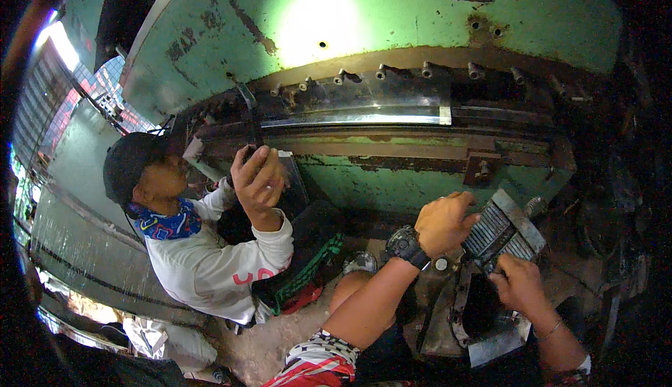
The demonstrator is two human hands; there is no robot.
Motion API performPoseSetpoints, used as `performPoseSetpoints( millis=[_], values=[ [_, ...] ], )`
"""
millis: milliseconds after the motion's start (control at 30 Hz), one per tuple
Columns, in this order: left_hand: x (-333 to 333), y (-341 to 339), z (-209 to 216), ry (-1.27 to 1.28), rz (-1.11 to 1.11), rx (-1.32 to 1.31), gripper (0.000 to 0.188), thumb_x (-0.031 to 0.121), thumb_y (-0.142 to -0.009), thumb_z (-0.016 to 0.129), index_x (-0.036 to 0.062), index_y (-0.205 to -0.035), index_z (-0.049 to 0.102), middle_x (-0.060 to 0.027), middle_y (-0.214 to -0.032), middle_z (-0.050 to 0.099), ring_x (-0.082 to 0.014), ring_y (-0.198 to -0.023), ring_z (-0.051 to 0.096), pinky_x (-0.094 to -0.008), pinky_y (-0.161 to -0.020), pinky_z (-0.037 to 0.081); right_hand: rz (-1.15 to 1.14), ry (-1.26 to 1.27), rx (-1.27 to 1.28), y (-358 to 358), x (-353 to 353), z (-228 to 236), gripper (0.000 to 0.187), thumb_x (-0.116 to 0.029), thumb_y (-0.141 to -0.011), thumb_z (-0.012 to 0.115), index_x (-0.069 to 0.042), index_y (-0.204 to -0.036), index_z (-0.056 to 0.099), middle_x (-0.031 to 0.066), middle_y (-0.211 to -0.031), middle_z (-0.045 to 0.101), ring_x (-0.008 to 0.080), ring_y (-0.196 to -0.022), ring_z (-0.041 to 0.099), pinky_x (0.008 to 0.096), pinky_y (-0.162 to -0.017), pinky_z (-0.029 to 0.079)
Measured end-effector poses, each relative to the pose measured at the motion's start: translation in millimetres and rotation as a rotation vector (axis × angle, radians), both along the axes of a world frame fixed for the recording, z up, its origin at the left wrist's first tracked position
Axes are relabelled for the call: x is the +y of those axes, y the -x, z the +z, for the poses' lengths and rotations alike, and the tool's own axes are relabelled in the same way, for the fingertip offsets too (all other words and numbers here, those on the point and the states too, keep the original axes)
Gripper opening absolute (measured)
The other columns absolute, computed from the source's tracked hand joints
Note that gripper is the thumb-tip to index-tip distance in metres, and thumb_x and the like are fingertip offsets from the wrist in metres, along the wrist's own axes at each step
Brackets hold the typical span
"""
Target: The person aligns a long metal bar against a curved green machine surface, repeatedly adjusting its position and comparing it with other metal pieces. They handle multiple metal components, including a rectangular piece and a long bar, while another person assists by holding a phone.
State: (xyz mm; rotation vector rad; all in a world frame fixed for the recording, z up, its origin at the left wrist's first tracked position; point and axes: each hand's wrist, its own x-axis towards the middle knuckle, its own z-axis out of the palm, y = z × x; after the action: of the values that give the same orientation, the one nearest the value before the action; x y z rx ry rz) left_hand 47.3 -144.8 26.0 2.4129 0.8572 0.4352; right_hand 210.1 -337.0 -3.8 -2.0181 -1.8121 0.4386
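A ribbed metal plate [492,231], grey and pedal-like with a plain flat border, stands tilted at the right. My left hand [446,223], with a black watch on its wrist, is closed with curled fingers at the plate's left edge; what its fingertips grip is partly hidden. Around the plate's lower edge my right hand [519,285] is closed, thumb along the near side. Below the plate lies a dark open metal frame [458,310] with a flat grey piece [498,345] at its near end.
Ahead stands a large green machine [406,23], with several bolts [427,71] above a shiny metal bar [364,118]. At left, a person in a dark cap and white sleeves [210,275] raises a hand [260,180] with a dark tool against the machine. A coil spring [536,206] sits beyond the plate.
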Motion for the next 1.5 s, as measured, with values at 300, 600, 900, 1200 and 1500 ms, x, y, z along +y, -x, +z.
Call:
performPoseSetpoints(
  millis=[300, 600, 900, 1200, 1500],
  values=[
    [35.2, 8.4, -18.7, -0.051, 0.249, -0.137, 0.037, 0.034, -0.088, 0.072, 0.0053, -0.111, 0.070, -0.0189, -0.104, 0.073, -0.0397, -0.093, 0.070, -0.0477, -0.081, 0.056, 0.054, -0.197, -0.233, 9.4, 12.2, 19.5, 0.038, -0.026, -0.087, 0.074, -0.004, -0.116, 0.067, 0.0163, -0.117, 0.064, 0.0366, -0.109, 0.060, 0.0454, -0.096, 0.047],
    [159.7, 43.1, -22.0, 0.648, 0.787, -1.299, 0.045, 0.031, -0.094, 0.074, 0.0057, -0.121, 0.049, -0.0042, -0.082, 0.056, -0.0155, -0.070, 0.059, -0.0338, -0.063, 0.057, 0.281, -0.165, -0.515, 16.6, 27.1, 8.1, 0.058, -0.034, -0.093, 0.064, 0.003, -0.137, 0.054, 0.0186, -0.146, 0.051, 0.0331, -0.136, 0.045, 0.0485, -0.114, 0.033],
    [200.3, 26.5, -43.2, 0.882, 0.590, -1.514, 0.046, 0.027, -0.094, 0.075, -0.0031, -0.122, 0.055, -0.0205, -0.120, 0.060, -0.0391, -0.110, 0.062, -0.0519, -0.096, 0.055, 0.298, -0.130, -0.541, 18.6, 37.5, 2.6, 0.051, -0.031, -0.096, 0.059, 0.004, -0.133, 0.059, 0.0209, -0.145, 0.052, 0.0349, -0.133, 0.050, 0.0485, -0.114, 0.034],
    [190.3, 15.7, -32.2, 0.750, 0.550, -1.536, 0.024, 0.018, -0.095, 0.073, -0.0007, -0.096, 0.058, -0.0114, -0.088, 0.062, -0.0288, -0.081, 0.065, -0.0518, -0.086, 0.060, 0.241, -0.115, -0.567, 14.8, 33.8, -17.2, 0.050, -0.029, -0.095, 0.061, 0.005, -0.132, 0.059, 0.0218, -0.146, 0.052, 0.0351, -0.135, 0.049, 0.0502, -0.115, 0.032],
    [204.8, 26.3, -39.7, 0.720, 0.640, -1.577, 0.022, 0.015, -0.096, 0.071, 0.0001, -0.094, 0.055, -0.0120, -0.082, 0.063, -0.0226, -0.073, 0.069, -0.0397, -0.069, 0.065, 0.267, -0.162, -0.567, 20.2, 34.3, -4.1, 0.049, -0.027, -0.095, 0.061, 0.005, -0.132, 0.059, 0.0204, -0.146, 0.052, 0.0332, -0.135, 0.048, 0.0512, -0.114, 0.032]
  ],
)
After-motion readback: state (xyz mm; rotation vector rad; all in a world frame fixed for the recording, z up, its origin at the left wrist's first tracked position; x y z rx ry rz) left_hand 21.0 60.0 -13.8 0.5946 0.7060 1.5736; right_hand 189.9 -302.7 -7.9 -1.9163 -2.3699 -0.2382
